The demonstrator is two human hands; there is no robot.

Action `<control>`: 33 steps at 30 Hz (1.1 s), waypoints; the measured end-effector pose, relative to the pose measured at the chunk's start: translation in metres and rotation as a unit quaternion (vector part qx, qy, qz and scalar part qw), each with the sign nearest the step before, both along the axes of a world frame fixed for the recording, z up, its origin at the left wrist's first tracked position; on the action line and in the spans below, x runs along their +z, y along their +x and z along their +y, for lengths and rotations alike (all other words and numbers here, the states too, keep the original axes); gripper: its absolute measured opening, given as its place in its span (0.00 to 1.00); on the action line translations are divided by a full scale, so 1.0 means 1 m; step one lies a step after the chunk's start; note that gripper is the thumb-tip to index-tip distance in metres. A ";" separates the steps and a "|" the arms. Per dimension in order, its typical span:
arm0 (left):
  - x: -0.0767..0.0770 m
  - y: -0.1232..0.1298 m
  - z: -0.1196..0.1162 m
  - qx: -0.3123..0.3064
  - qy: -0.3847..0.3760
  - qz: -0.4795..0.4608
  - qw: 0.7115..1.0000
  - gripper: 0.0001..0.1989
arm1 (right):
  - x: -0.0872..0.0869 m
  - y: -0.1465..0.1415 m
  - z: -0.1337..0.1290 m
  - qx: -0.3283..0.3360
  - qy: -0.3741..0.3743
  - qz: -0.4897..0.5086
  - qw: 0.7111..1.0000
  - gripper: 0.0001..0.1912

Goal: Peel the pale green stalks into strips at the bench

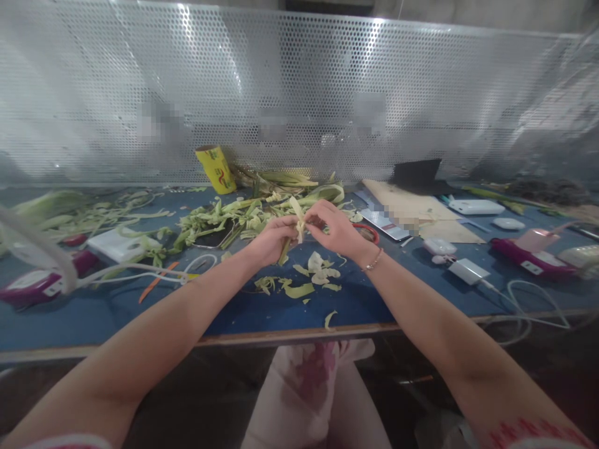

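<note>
Between my two hands, above the middle of the blue table, is a pale yellow-green piece of plant leaf (296, 206), folded or knotted at its centre. My left hand (275, 240) is closed round its lower, greener stem end. The fingertips of my right hand (330, 226) pinch it from the right side, close to the knot. Below the hands lie loose pale leaf scraps (299, 290) and a small heap of whitish pieces (319, 268). Behind my left hand spreads a pile of knotted green leaf pieces (210, 219).
A yellow can (216, 169) leans at the back by the perforated metal screen (327, 81). Red-handled scissors or a similar red loop (369, 232) lie by my right wrist. A phone (384, 223), cardboard (407, 201), a white charger (468, 272) and purple power strips (533, 259) stand right.
</note>
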State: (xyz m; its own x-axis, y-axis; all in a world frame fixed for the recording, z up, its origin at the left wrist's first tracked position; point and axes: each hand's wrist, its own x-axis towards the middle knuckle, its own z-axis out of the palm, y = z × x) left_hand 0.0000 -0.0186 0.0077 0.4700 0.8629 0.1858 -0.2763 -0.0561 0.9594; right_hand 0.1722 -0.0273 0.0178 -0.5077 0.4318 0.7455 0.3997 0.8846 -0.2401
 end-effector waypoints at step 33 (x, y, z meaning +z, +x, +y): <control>0.001 -0.003 0.000 -0.026 -0.042 -0.009 0.999 0.08 | 0.003 0.002 -0.001 0.004 -0.006 -0.011 1.000 0.03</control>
State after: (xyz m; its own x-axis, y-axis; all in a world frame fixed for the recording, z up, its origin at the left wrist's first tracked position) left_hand -0.0026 -0.0188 0.0084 0.5123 0.8500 0.1222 -0.2946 0.0404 0.9548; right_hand 0.1746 -0.0281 0.0204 -0.5279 0.4361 0.7288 0.3971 0.8853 -0.2422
